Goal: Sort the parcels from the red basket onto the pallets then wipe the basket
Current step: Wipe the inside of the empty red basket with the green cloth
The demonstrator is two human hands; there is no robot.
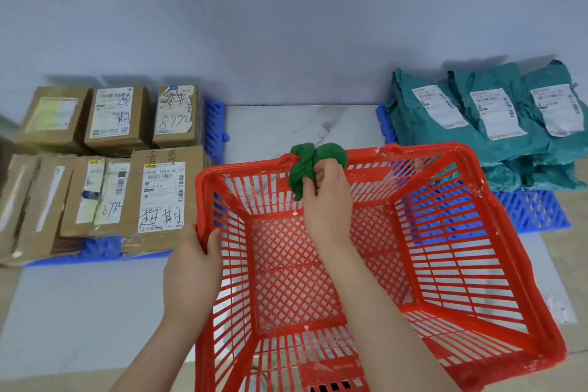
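Observation:
The red basket [445, 232] stands in the middle, with no parcels inside. My left hand [194, 267] grips its left rim near the far corner. My right hand [327, 197] reaches inside and holds a green cloth [305, 169] against the basket's far rim. Brown cardboard parcels [159, 194] lie on the blue pallet [216, 127] at the left. Teal bag parcels [490, 111] lie stacked on the blue pallet [534, 210] at the right.
A grey wall rises behind the pallets. White marble-pattern floor [302, 124] shows between the pallets and pale floor [79, 312] lies at the near left. The basket's right side overlaps the right pallet's near edge.

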